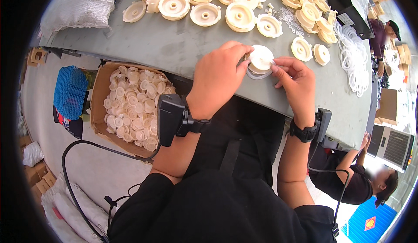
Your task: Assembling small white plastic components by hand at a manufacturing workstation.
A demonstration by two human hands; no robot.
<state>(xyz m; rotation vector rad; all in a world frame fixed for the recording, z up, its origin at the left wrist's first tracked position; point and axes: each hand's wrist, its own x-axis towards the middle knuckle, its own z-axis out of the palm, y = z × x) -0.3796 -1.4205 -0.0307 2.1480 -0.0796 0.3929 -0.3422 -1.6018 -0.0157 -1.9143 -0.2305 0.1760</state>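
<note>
Over the front part of the table, a white round plastic cap [261,57] is held between my two hands. My left hand [221,75] pinches its left edge with thumb and forefinger. At the opposite edge, my right hand [297,80] has thumb and fingers closed on the cap's rim. A pale translucent ring [257,75] shows along the cap's lower side; whether it is seated on the cap or only lies against it I cannot tell. Just to the right are two cream round caps [301,49] on the table.
Many cream caps [205,14] cover the table's far side, beside small clear washers [291,17]. White rings [352,60] pile at the right. A cardboard box [99,108] of translucent caps stands below left. A white sack [80,8] lies far left. Two other people are at the right.
</note>
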